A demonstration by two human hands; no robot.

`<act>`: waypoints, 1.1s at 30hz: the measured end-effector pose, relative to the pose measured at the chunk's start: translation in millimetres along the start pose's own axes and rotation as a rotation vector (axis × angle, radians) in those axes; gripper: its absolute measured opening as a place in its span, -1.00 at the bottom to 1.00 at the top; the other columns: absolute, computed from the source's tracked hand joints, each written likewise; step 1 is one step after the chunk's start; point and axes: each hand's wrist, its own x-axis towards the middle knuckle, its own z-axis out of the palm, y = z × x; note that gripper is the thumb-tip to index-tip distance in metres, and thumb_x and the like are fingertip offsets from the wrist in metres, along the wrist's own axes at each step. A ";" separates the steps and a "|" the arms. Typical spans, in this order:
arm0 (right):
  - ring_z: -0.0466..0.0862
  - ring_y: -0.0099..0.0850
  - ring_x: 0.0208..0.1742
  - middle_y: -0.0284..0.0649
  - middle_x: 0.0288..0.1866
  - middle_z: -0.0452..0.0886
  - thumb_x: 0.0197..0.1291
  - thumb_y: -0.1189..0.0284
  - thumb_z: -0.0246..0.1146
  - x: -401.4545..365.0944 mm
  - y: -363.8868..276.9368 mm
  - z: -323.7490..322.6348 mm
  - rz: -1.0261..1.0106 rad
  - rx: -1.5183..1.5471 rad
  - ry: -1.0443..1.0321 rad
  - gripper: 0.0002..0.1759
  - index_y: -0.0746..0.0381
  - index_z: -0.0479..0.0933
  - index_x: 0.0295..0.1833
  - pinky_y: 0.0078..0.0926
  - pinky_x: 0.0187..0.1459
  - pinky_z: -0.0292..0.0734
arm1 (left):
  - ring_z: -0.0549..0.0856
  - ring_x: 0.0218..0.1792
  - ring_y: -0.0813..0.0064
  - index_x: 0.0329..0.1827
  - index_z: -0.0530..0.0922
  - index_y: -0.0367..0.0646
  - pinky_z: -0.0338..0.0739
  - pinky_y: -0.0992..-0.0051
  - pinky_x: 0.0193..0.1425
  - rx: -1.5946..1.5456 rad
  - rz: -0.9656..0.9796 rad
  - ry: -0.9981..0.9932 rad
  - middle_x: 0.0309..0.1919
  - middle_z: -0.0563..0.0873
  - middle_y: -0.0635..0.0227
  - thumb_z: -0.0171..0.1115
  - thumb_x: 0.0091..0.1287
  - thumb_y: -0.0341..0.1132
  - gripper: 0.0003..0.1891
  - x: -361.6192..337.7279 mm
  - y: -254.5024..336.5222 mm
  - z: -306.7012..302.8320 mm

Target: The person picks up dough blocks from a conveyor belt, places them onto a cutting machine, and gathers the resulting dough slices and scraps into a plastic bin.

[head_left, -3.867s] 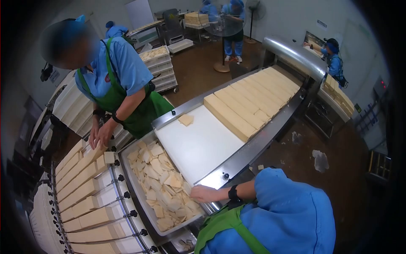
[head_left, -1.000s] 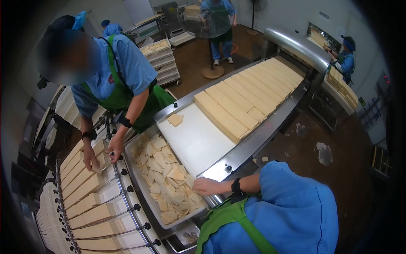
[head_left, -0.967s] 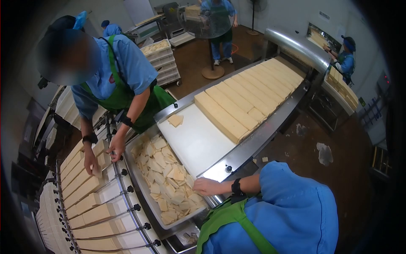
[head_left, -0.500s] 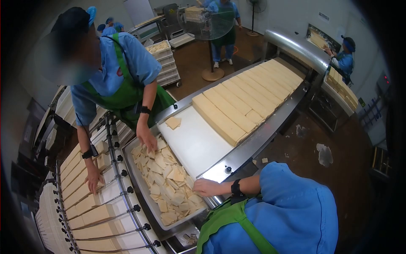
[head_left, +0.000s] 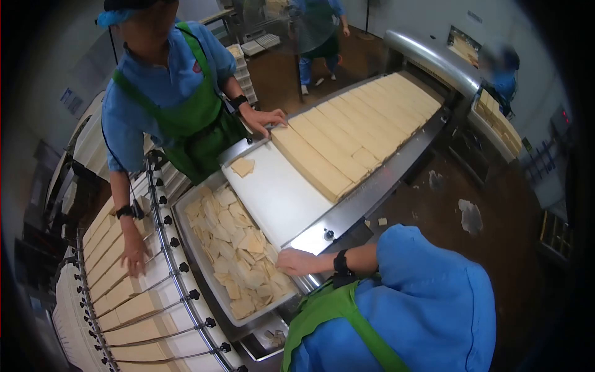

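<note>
My right hand [head_left: 297, 261], a black band at its wrist, rests at the near end of the white belt [head_left: 279, 192], beside the bin's rim. Its fingers are curled, and what they grip, if anything, is hidden. Left of it, the bin [head_left: 192, 251] holds many thin pale slices [head_left: 238, 254]. One loose slice [head_left: 242, 167] lies on the belt's far left corner. Long pale blocks [head_left: 353, 136] stand side by side farther along the belt. My left hand is out of view.
A co-worker stands across; one hand [head_left: 265, 119] touches the block row's end, the other [head_left: 133, 251] hovers over blocks between rods on the left conveyor [head_left: 180, 266]. A metal hood [head_left: 434, 59] spans the belt's far end. Two more people stand behind.
The co-worker's hand has gone from the slices in the bin to the end of the block row. The whole view has shifted slightly. My right hand stays at the belt's end.
</note>
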 end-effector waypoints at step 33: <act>0.44 -0.18 -0.13 -0.14 -0.32 0.47 -0.17 0.55 0.14 -0.1 -8.0 -13.4 0.068 0.027 -0.051 -0.74 0.31 0.47 -0.25 -0.29 -0.04 0.34 | 0.43 0.10 0.09 0.38 0.04 -0.05 0.31 0.24 0.22 0.023 0.048 0.063 0.24 0.29 0.03 0.34 0.07 -0.12 -0.15 1.8 3.0 -21.0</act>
